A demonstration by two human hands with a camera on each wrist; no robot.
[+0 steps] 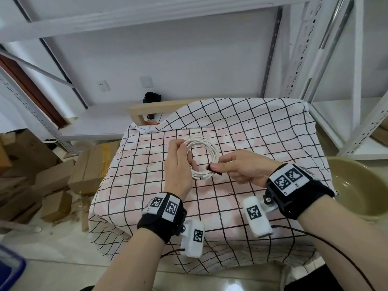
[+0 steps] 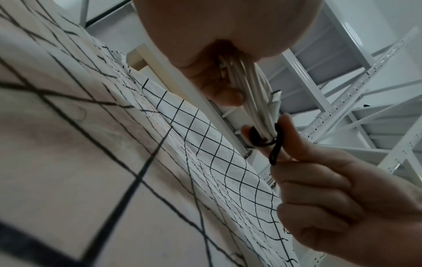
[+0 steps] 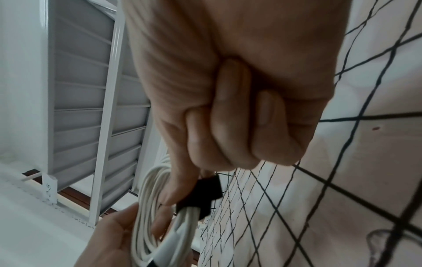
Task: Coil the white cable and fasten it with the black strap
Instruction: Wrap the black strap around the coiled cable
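Observation:
The white cable (image 1: 206,151) is wound into a round coil and held just above the checked tablecloth (image 1: 262,131). My left hand (image 1: 180,162) grips the coil's left side, fingers curled round the strands (image 2: 248,84). My right hand (image 1: 237,166) pinches the black strap (image 1: 212,168) between thumb and forefinger at the coil's lower right. In the left wrist view the black strap (image 2: 267,140) loops round the bundled strands, its free end hanging down. The right wrist view shows the black strap (image 3: 203,195) against the white cable (image 3: 155,207), with the other fingers curled into the palm.
The cloth-covered table has a wooden frame (image 1: 151,110) behind it. White metal shelving (image 1: 346,80) stands at the right and back. Cardboard boxes (image 1: 52,181) lie on the floor to the left; a tan basin (image 1: 357,185) sits at the right.

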